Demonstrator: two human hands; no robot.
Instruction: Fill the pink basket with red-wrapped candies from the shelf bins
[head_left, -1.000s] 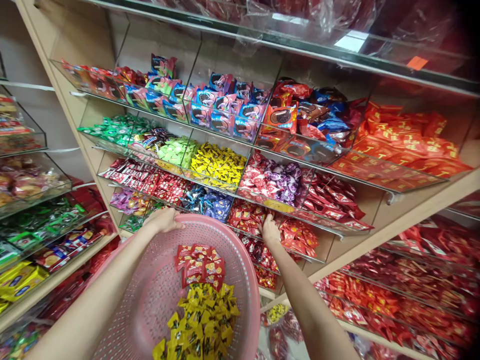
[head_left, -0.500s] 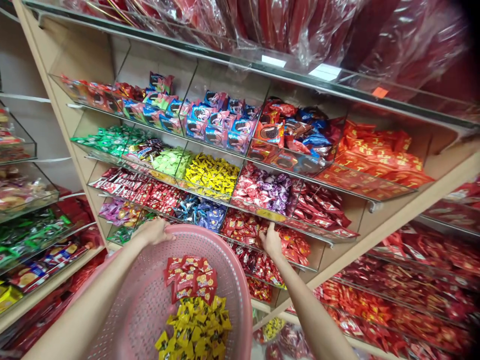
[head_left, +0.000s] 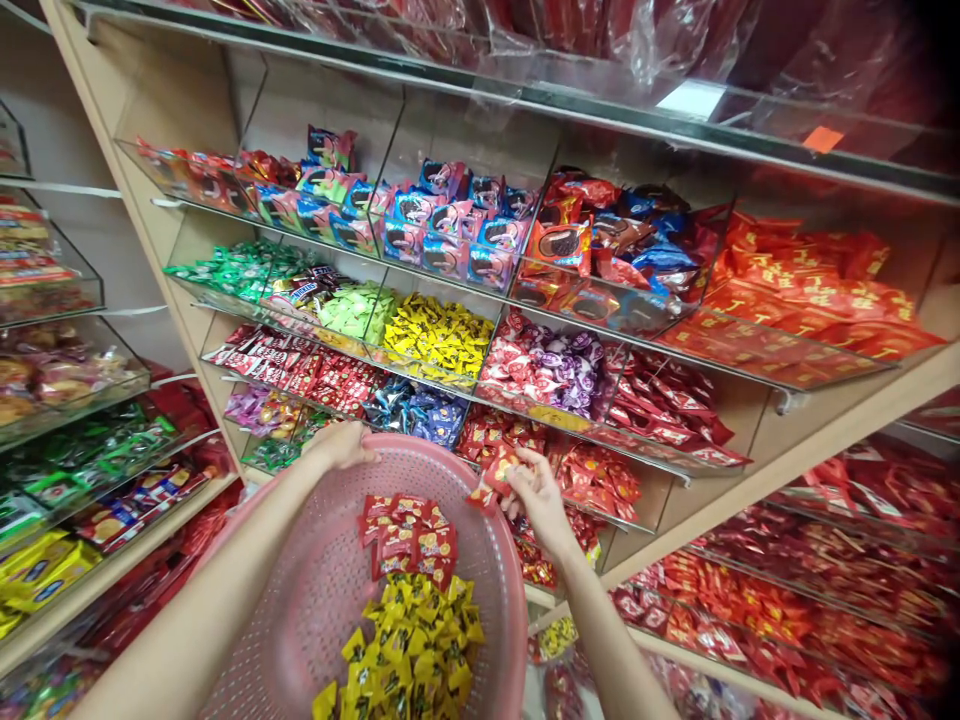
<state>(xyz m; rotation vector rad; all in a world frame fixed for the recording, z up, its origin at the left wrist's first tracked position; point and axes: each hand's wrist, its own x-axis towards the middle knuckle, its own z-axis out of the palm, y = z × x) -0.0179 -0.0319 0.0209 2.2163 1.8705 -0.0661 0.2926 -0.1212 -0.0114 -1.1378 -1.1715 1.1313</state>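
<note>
My left hand is closed on the far rim of a pink plastic basket with small holes in its wall. Inside the basket lie red candy packets and, nearer to me, a heap of yellow-wrapped candies. My right hand pinches a few red candy packets just above the basket's right rim. Behind that hand is the shelf bin of red candy packets, partly hidden by the fingers.
Tiered clear-fronted shelves hold yellow candies, purple and red sweets, blue-pink biscuit packs and orange packets. A glass shelf edge crosses above. More stocked shelves stand at left and lower right.
My right hand has come out of the shelf bin toward the basket, now with red candy packets in its fingers. My left hand keeps hold of the rim. The view has shifted slightly.
</note>
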